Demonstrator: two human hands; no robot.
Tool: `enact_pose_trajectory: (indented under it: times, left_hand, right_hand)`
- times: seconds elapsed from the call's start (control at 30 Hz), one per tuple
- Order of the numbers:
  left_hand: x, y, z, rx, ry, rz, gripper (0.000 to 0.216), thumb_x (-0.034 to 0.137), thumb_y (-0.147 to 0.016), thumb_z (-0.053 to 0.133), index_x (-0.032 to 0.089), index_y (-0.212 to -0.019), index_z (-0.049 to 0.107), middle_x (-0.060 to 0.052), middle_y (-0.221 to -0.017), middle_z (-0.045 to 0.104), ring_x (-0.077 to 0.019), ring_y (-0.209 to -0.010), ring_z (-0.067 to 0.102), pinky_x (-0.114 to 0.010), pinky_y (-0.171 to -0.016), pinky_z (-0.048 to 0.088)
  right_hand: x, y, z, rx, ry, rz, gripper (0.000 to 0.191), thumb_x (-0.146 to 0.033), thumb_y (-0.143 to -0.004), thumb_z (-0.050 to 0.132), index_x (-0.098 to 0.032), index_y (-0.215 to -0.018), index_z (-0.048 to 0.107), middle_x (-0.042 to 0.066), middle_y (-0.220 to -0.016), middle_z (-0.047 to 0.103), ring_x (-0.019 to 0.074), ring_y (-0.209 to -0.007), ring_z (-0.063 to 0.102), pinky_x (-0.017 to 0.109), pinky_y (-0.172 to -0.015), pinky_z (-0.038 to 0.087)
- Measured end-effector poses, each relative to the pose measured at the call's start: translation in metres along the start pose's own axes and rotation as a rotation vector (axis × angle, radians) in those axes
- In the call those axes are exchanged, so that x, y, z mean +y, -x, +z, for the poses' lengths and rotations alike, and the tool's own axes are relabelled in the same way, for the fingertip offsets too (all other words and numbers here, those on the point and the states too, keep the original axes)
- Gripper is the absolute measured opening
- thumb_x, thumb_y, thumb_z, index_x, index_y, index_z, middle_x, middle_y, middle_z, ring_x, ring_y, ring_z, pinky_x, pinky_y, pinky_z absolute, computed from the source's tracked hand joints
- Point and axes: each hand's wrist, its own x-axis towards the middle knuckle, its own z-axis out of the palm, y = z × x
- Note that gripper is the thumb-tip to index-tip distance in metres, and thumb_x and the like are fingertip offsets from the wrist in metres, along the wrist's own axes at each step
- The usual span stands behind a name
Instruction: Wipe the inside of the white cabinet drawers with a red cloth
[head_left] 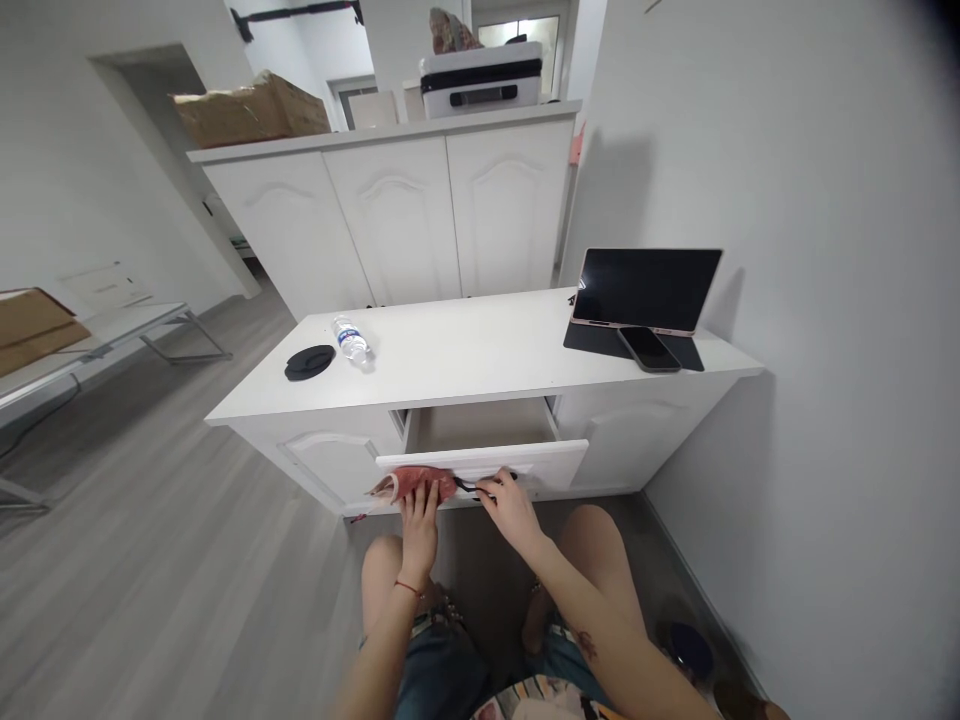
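Note:
A low white cabinet (465, 355) stands in front of me with its middle drawer (480, 462) pulled out; the inside looks bare. My left hand (418, 518) lies with fingers stretched over a red cloth pouch (411, 482) pressed against the drawer front. My right hand (510, 503) pinches a thin black strap or handle (480, 484) at the drawer front, just right of the pouch. My knees are below, on either side of the hands.
On the cabinet top lie a black round lid (309, 361), a water bottle (351, 341) on its side, a propped tablet (646, 288) and a phone (649, 348). A taller white cabinet (405, 215) stands behind. A wall closes the right side.

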Motion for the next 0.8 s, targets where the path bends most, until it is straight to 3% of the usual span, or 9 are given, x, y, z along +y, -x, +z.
enact_pose_trajectory:
  times: [0.2, 0.3, 0.37, 0.5, 0.63, 0.7, 0.8]
  left_hand:
    - [0.021, -0.036, -0.034, -0.042, -0.008, 0.217, 0.068, 0.000, -0.081, 0.036, 0.030, -0.142, 0.041, -0.011, -0.137, 0.055, -0.0310, -0.124, 0.049, -0.059, -0.103, 0.036]
    - [0.033, -0.053, -0.047, -0.028, -0.003, 0.316, 0.063, 0.005, -0.085, 0.039, 0.032, -0.142, 0.040, -0.009, -0.141, 0.052, -0.0319, -0.133, 0.041, -0.062, -0.107, 0.027]
    - [0.039, -0.062, -0.052, 0.009, -0.003, 0.304, 0.061, 0.007, -0.086, 0.039, 0.032, -0.142, 0.040, -0.010, -0.145, 0.047, -0.0320, -0.138, 0.034, -0.064, -0.109, 0.020]
    - [0.034, -0.069, -0.055, 0.077, 0.056, 0.168, 0.061, 0.007, -0.088, 0.037, 0.031, -0.143, 0.038, -0.012, -0.150, 0.040, -0.0306, -0.143, 0.023, -0.063, -0.110, 0.016]
    - [0.005, -0.062, -0.068, 0.240, 0.210, -0.090, 0.066, 0.003, -0.085, 0.035, 0.026, -0.147, 0.032, -0.012, -0.155, 0.030, -0.0285, -0.146, 0.012, -0.056, -0.114, 0.017]
    - [-0.013, -0.048, -0.076, 0.275, 0.315, -0.264, 0.072, 0.001, -0.081, 0.036, 0.024, -0.149, 0.026, -0.010, -0.156, 0.027, -0.0271, -0.146, 0.012, -0.052, -0.116, 0.017]
    - [-0.034, -0.010, -0.080, 0.230, 0.544, -0.550, 0.081, 0.004, -0.076, 0.046, 0.023, -0.151, 0.020, -0.012, -0.156, 0.029, -0.0270, -0.142, 0.027, -0.047, -0.113, 0.027]
  right_hand:
    - [0.002, -0.001, 0.001, 0.002, 0.041, -0.008, 0.025, -0.029, -0.092, 0.049, -0.025, -0.100, 0.072, 0.007, -0.099, 0.059, 0.0173, -0.081, 0.064, 0.029, -0.078, 0.050]
    - [0.002, -0.001, 0.002, 0.009, 0.050, -0.018, 0.025, -0.029, -0.092, 0.048, -0.024, -0.101, 0.071, 0.008, -0.100, 0.059, 0.0169, -0.078, 0.064, 0.029, -0.076, 0.050]
    - [0.001, -0.001, 0.002, 0.009, 0.042, -0.008, 0.026, -0.030, -0.092, 0.048, -0.026, -0.103, 0.071, 0.007, -0.101, 0.059, 0.0164, -0.077, 0.063, 0.029, -0.076, 0.050]
    - [0.002, -0.002, 0.002, 0.007, 0.021, 0.032, 0.025, -0.033, -0.092, 0.049, -0.030, -0.104, 0.071, 0.005, -0.102, 0.060, 0.0160, -0.078, 0.064, 0.028, -0.072, 0.049]
    - [0.003, -0.006, 0.001, -0.011, 0.016, 0.062, 0.024, -0.036, -0.091, 0.051, -0.031, -0.101, 0.072, 0.003, -0.104, 0.062, 0.0158, -0.081, 0.064, 0.026, -0.072, 0.048]
    - [0.004, -0.010, 0.000, -0.021, 0.007, 0.061, 0.024, -0.036, -0.091, 0.051, -0.031, -0.102, 0.072, 0.002, -0.105, 0.062, 0.0156, -0.083, 0.064, 0.026, -0.072, 0.047]
    - [0.005, -0.021, -0.002, -0.038, -0.001, 0.089, 0.025, -0.037, -0.091, 0.051, -0.031, -0.103, 0.072, 0.002, -0.104, 0.062, 0.0156, -0.085, 0.064, 0.026, -0.072, 0.047]
